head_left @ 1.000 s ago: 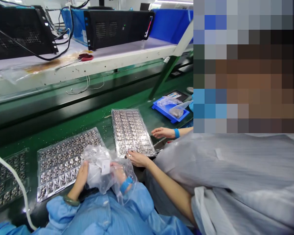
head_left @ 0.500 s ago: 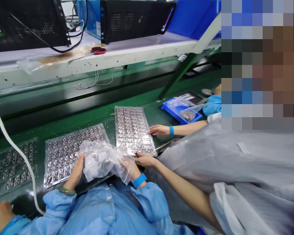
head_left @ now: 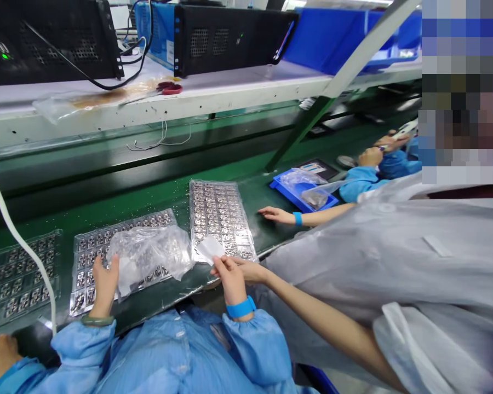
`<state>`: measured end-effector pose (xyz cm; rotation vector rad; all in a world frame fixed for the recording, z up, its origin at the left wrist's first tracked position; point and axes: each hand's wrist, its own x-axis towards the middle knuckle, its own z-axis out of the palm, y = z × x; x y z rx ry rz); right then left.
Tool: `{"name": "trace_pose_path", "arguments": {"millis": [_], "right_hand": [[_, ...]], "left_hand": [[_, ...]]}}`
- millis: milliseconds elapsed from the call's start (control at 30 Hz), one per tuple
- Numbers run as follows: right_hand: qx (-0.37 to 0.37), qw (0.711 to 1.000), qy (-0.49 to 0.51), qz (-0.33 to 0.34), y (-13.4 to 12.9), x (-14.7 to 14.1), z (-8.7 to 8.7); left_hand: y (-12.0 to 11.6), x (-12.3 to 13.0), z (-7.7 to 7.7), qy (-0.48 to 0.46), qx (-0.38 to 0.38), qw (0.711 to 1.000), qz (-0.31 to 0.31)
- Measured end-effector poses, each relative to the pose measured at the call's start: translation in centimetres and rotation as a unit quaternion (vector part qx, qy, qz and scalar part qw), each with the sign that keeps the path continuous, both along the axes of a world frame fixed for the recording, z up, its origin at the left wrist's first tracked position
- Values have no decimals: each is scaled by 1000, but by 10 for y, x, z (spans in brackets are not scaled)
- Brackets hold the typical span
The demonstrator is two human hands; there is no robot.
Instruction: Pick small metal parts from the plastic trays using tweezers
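My left hand [head_left: 105, 282] is beside the left edge of a crumpled clear plastic bag [head_left: 158, 249], thumb and fingers apart. The bag lies over a clear tray of small metallic parts [head_left: 84, 268]. Between the fingertips of my right hand [head_left: 232, 279] is a small white slip [head_left: 211, 249], which looks like paper. It is held over the near end of a second filled tray [head_left: 217, 210]. A co-worker's hand [head_left: 250, 271] is right behind my right hand and partly hidden by it. That co-worker's other hand [head_left: 277, 214] rests on the bench beyond the second tray.
A partly filled tray [head_left: 24, 273] lies at left, crossed by a white cable [head_left: 20, 241]. Another person's hand [head_left: 2, 355] shows at lower left. A blue bin [head_left: 285, 189] with plastic bags stands at right. Red-handled scissors [head_left: 170, 87] lie on the shelf edge [head_left: 246, 101] above.
The bag has moved left and down onto the tray. My right hand has let go of it and now holds the white slip. My left hand has shifted left, its fingers apart.
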<state>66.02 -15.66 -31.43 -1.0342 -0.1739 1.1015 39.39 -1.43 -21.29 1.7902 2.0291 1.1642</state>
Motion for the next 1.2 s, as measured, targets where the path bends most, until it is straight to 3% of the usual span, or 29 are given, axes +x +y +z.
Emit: {"name": "trace_pose_path", "arguments": {"millis": [67, 100, 133, 167, 200, 233, 300, 367, 433, 533, 600, 667, 733, 800, 867, 900, 967, 1033, 1200], "right_hand": [[15, 998, -60, -11, -3, -2, 8], [24, 995, -99, -16, -5, -4, 13], [34, 989, -144, -28, -7, -6, 18], [48, 978, -199, -46, -10, -8, 24], [72, 960, -262, -71, -12, -10, 29], [102, 932, -333, -98, -14, -12, 35], [167, 849, -477, -153, -18, -12, 47], [205, 757, -589, -196, -20, -11, 58], [216, 692, -653, -220, -23, -9, 67], [229, 657, -687, -207, -26, -7, 75], [245, 665, -681, -181, -28, -8, 76], [270, 694, -648, -161, -30, -10, 74], [278, 745, -589, -141, -32, -11, 71], [258, 819, -502, -105, -32, -11, 69], [241, 886, -394, -45, -29, -8, 68], [242, 906, -348, -7, -27, -7, 69], [267, 914, -298, 66, -23, -4, 70], [299, 899, -299, 112, -19, -2, 73], [328, 888, -290, 139, -19, -4, 76]], "left_hand": [[-21, 23, 9, 41, 89, 995, -29], [-34, 38, 14, 13, 101, 991, -88], [-49, 54, 19, -45, 75, 983, -163], [-64, 70, 24, -88, -7, 967, -240], [-78, 85, 29, -125, -117, 937, -306], [-90, 98, 32, -165, -221, 887, -370], [-107, 118, 38, -254, -325, 788, -457], [-114, 128, 41, -326, -324, 753, -471], [-116, 132, 44, -366, -295, 765, -441], [-115, 133, 50, -370, -283, 798, -383], [-116, 133, 53, -358, -288, 813, -358], [-117, 134, 55, -360, -298, 813, -348], [-118, 133, 56, -368, -310, 808, -339], [-118, 131, 55, -364, -318, 809, -335], [-119, 128, 52, -347, -323, 811, -342], [-119, 127, 51, -336, -321, 814, -349], [-119, 123, 48, -314, -309, 821, -365], [-118, 121, 45, -289, -291, 830, -378], [-117, 120, 45, -250, -263, 854, -374]]}}
